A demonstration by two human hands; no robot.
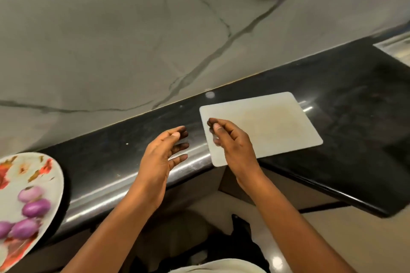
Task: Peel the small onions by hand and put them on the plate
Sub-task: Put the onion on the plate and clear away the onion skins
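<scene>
A white plate with a red flower pattern [47, 169] sits on the black counter at the far left. Several peeled purple onions [35, 207] lie on it. My left hand [160, 157] hovers over the counter's front edge, fingers spread and relaxed, holding nothing. My right hand [230, 139] is over the left end of a white cutting board [270, 124], its fingers loosely curled with thumb and forefinger tips close together. I see nothing held between them.
The black stone counter [355, 106] runs diagonally, backed by a grey veined wall [111, 40]. A metal sink edge [397, 47] shows at the far right. Below the counter are a tan floor and my dark clothing.
</scene>
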